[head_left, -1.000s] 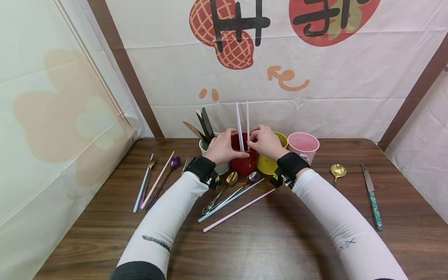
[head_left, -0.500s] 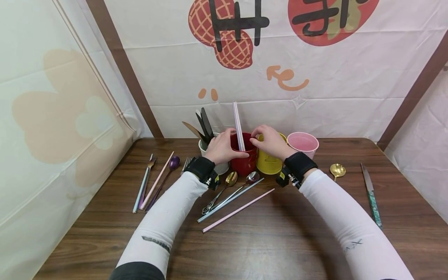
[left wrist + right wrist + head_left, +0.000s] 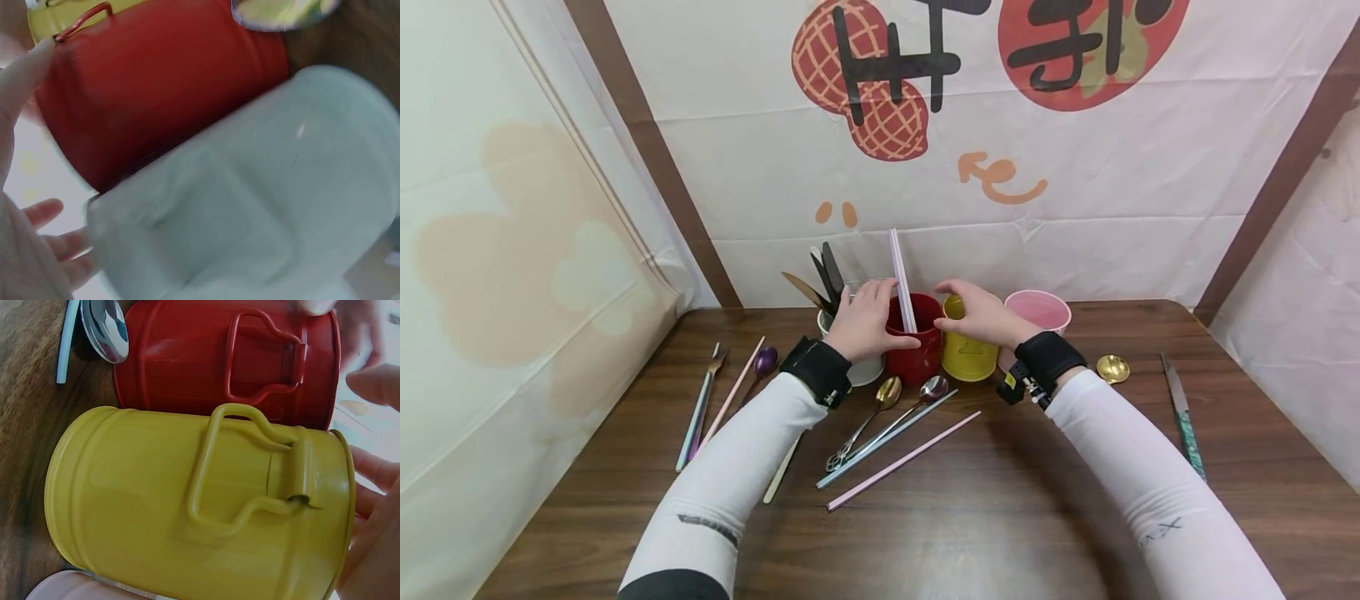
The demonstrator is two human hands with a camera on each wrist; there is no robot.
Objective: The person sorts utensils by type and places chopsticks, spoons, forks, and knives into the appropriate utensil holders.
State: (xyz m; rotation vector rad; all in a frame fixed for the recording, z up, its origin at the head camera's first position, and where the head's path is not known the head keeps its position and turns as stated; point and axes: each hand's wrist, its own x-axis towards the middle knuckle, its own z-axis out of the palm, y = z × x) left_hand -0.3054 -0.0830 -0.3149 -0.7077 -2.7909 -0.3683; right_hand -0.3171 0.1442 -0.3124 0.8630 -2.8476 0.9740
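Observation:
Two pale chopsticks [image 3: 902, 279] lean together in the red cup [image 3: 916, 360]. My left hand [image 3: 867, 323], fingers spread and thumb out to the right, hovers over the rims of the white cup [image 3: 868, 371] and the red one. In the left wrist view its fingers [image 3: 69, 250] show beyond the white cup's rim, holding nothing. My right hand [image 3: 981, 315] is over the yellow cup [image 3: 970, 358], thumb and fingers parted around nothing. The right wrist view shows it at the rim of the yellow cup [image 3: 137, 487].
The white cup holds several knives [image 3: 827, 271]. A pink cup [image 3: 1037, 308] stands right of the yellow one. In front lie a gold spoon [image 3: 889, 392], a silver spoon [image 3: 933, 390], a blue chopstick [image 3: 887, 439] and a pink chopstick [image 3: 904, 461]. A green-handled knife [image 3: 1187, 437] lies far right.
My right hand has let go of a chopstick, which now leans beside the other in the red cup, and has drawn right over the yellow cup. The left hand's fingers have spread. The head view shifted slightly.

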